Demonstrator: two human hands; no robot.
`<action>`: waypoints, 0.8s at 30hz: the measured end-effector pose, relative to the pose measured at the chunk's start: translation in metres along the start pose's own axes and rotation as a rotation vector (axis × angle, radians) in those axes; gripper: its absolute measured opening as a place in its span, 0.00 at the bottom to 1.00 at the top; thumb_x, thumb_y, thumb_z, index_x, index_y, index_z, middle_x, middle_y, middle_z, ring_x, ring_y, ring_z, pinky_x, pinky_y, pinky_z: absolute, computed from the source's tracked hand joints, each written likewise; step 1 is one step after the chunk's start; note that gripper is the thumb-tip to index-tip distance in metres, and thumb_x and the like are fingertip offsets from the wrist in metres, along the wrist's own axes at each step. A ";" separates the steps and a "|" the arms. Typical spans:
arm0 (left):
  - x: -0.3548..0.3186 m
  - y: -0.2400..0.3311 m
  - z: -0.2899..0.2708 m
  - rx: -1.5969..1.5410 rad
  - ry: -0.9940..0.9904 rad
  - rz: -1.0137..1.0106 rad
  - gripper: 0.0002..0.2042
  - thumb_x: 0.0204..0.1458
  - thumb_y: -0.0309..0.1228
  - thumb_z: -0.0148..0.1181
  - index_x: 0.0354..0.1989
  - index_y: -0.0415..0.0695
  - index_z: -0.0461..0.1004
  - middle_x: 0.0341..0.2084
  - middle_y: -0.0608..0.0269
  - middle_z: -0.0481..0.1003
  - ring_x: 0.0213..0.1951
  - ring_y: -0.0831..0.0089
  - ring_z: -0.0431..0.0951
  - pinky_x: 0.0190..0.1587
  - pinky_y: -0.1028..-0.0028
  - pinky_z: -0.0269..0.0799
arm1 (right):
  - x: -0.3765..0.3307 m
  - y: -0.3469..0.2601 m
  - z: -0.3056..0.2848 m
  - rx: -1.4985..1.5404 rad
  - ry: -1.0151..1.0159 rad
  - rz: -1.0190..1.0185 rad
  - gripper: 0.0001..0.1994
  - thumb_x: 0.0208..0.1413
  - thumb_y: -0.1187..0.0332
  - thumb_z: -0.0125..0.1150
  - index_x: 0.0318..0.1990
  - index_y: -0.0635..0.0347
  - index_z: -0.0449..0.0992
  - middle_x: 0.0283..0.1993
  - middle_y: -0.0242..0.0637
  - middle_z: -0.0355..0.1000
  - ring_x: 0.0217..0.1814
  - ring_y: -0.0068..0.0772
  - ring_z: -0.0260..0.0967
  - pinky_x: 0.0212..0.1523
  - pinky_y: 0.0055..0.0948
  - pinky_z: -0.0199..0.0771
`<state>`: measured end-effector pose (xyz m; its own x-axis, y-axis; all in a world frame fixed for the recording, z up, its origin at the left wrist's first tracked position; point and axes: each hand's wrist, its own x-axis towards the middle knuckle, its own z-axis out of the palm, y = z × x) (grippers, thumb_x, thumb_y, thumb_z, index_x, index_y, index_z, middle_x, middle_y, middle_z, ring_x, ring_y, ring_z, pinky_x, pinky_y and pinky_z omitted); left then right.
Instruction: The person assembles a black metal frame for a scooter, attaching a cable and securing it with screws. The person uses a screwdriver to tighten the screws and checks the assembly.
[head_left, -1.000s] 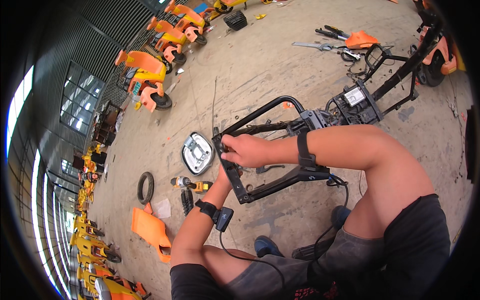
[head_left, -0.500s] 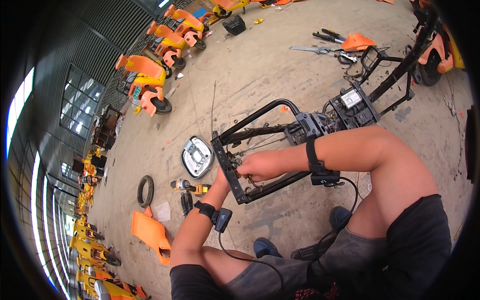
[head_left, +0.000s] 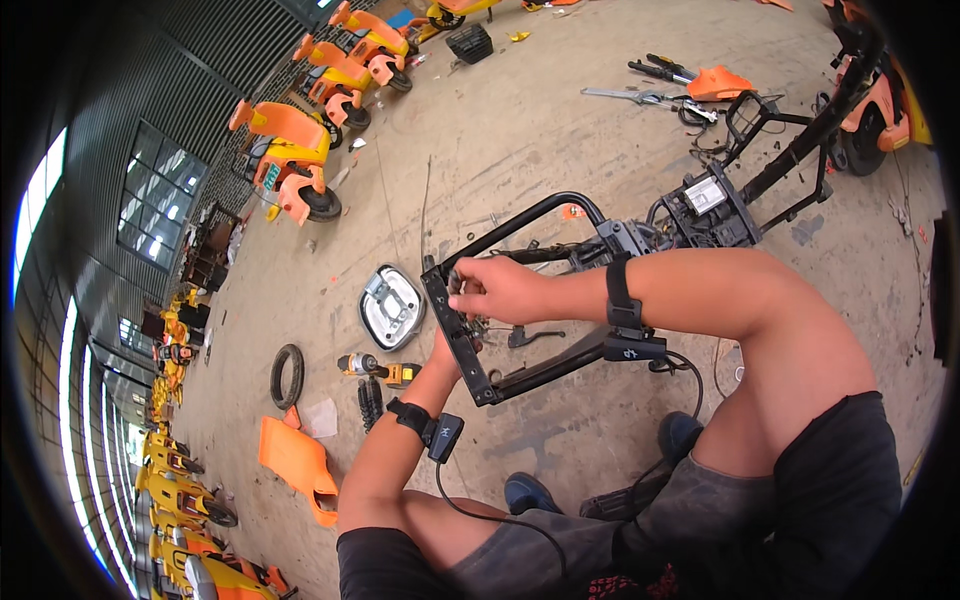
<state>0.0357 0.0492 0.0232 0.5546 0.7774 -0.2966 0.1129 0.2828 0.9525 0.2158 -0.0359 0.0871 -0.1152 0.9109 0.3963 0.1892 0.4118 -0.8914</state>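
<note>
Frame: black metal frame (head_left: 520, 375) lying on the concrete floor (head_left: 520, 130), just ahead of the knees.
Right hand (head_left: 495, 290): fingers curled on the frame's near end bar.
Left hand (head_left: 445, 352): under that bar, grip hidden.
Nearby: cordless drill (head_left: 378, 368), silver lamp housing (head_left: 390, 305).

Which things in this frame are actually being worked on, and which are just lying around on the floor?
In hand: black metal tube frame; right hand gripping its end bar; left hand beneath that bar.

Lying about: silver-rimmed headlamp housing; yellow-and-black cordless drill; black rubber tyre; orange plastic panel; black coil spring.
</note>
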 end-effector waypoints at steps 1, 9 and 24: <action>0.002 -0.001 -0.002 -0.021 -0.023 0.001 0.16 0.58 0.54 0.47 0.39 0.56 0.70 0.23 0.76 0.69 0.15 0.85 0.63 0.14 0.82 0.53 | 0.005 0.001 0.001 0.059 0.004 0.046 0.13 0.59 0.65 0.61 0.42 0.68 0.71 0.26 0.41 0.75 0.27 0.31 0.75 0.29 0.32 0.73; 0.016 -0.022 -0.031 -0.125 0.037 -0.067 0.17 0.57 0.55 0.48 0.34 0.56 0.70 0.23 0.70 0.72 0.17 0.72 0.71 0.14 0.71 0.63 | 0.032 0.008 0.015 0.185 0.110 0.189 0.14 0.61 0.66 0.58 0.40 0.72 0.70 0.22 0.41 0.73 0.21 0.29 0.74 0.22 0.31 0.73; 0.015 -0.023 -0.026 -0.142 -0.004 -0.097 0.09 0.59 0.46 0.47 0.33 0.59 0.67 0.24 0.74 0.72 0.17 0.78 0.70 0.16 0.76 0.62 | 0.031 0.010 0.018 0.134 0.191 0.250 0.13 0.62 0.65 0.55 0.40 0.69 0.67 0.24 0.46 0.73 0.23 0.35 0.74 0.27 0.35 0.74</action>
<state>0.0200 0.0687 -0.0052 0.5497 0.7405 -0.3866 0.0491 0.4334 0.8999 0.1970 -0.0044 0.0861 0.1057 0.9771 0.1845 0.0574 0.1793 -0.9821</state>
